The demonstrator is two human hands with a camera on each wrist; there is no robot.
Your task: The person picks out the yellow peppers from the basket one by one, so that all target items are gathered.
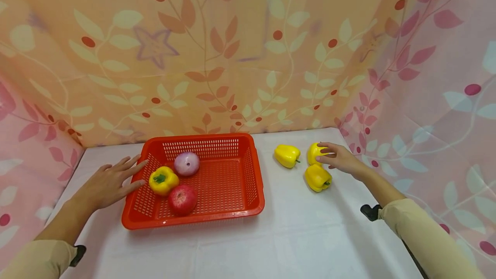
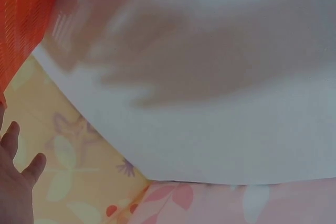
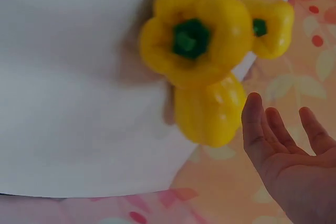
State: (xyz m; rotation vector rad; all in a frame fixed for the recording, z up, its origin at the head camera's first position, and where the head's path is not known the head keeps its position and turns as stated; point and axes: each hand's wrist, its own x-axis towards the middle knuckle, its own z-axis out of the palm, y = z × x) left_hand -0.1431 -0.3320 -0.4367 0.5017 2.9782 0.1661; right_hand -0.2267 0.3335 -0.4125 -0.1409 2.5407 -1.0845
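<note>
My left hand [image 1: 110, 183] is at the left side of a red plastic basket [image 1: 193, 217], fingers spread and straight over its rim. Inside the basket lie a yellow bell pepper [image 1: 168, 184], a purple onion [image 1: 187, 163] and a red pomegranate [image 1: 183, 200], all toward the left. On the right, my right hand [image 1: 342, 159] hovers by a yellow bell pepper [image 1: 314, 154], partly covering it in the head view; its fingers are loosely bent and not closed round it. A second pepper [image 3: 223, 19] sits just in front of that one, and a third [image 1: 286, 155] lies to its left.
A white cloth [image 1: 232, 249] covers the table. Patterned curtains [image 1: 240, 55] rise behind the table and along both sides, near its back edge. The basket stands left of the loose peppers, with a strip of white cloth between them.
</note>
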